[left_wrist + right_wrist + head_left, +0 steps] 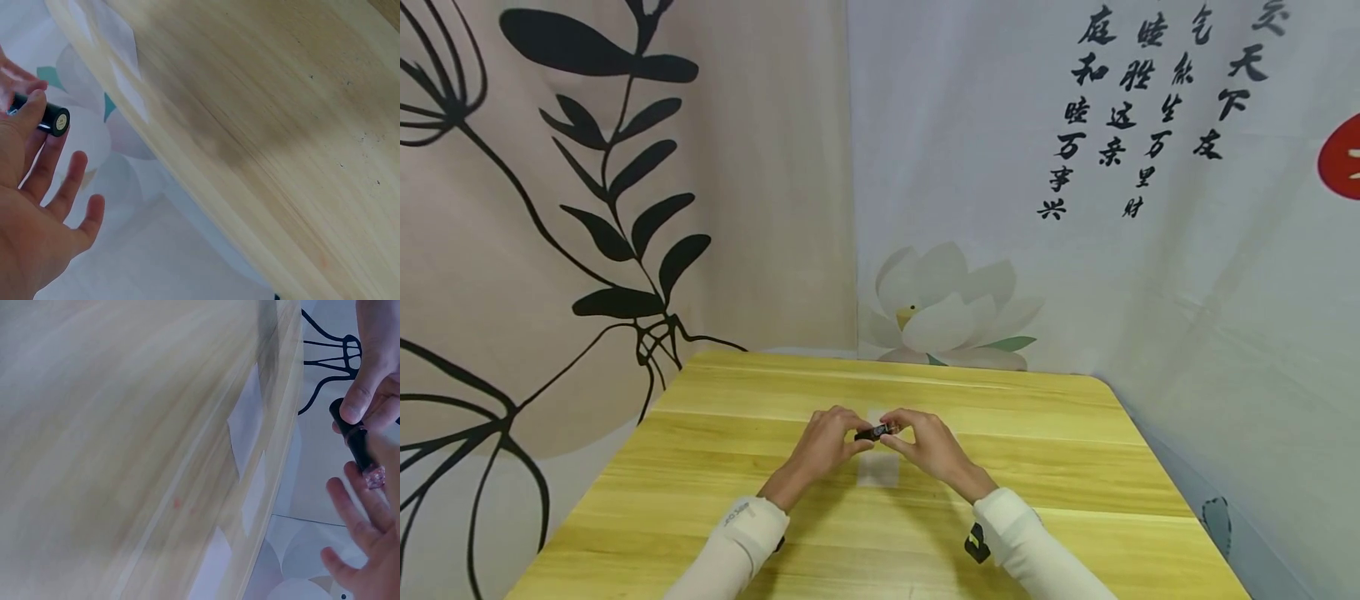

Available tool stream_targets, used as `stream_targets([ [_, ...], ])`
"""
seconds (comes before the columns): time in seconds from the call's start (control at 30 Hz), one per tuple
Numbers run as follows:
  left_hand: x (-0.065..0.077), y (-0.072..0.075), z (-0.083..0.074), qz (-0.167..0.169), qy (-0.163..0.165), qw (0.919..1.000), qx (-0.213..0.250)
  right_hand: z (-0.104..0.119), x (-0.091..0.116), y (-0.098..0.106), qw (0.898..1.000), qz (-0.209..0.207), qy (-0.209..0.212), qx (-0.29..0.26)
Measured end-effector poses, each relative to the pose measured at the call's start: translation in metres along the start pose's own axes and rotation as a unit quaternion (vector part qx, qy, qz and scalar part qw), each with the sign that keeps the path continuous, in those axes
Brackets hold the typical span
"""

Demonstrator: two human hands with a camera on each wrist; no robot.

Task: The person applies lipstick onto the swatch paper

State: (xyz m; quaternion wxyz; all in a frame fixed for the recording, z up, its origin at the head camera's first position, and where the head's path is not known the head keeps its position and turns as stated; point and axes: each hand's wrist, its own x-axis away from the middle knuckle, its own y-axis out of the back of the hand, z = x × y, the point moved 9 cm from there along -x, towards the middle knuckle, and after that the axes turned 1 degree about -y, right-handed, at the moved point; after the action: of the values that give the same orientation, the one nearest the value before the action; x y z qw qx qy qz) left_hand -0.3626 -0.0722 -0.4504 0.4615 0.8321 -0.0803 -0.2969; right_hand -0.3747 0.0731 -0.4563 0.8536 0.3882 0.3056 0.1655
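Note:
A small black tube with a pinkish, clear-looking end is held between both hands over the middle of the table. My left hand pinches its black end between thumb and fingers. My right hand has thumb and fingertips at the pinkish end. In the left wrist view, the tube shows a round pale label on its flat black end, and the left hand's other fingers spread loosely. In the right wrist view, the right hand partly covers the tube.
The wooden table spreads out under both hands. A white paper square lies below them, with more pale paper pieces in the right wrist view. Behind the table hangs a printed curtain with plants, a lotus and writing.

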Motion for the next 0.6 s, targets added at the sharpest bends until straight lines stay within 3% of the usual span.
stream_targets([
  [0.2, 0.0, 0.0004, -0.0027, -0.007, -0.003, 1.0, -0.001, -0.0064, 0.0006, -0.0024, 0.999, 0.002, -0.036, -0.016],
  [0.6, 0.0014, 0.0014, -0.0046, -0.014, -0.011, 0.9998, 0.004, -0.0014, -0.0013, -0.0023, 1.0, -0.007, -0.012, 0.012],
])
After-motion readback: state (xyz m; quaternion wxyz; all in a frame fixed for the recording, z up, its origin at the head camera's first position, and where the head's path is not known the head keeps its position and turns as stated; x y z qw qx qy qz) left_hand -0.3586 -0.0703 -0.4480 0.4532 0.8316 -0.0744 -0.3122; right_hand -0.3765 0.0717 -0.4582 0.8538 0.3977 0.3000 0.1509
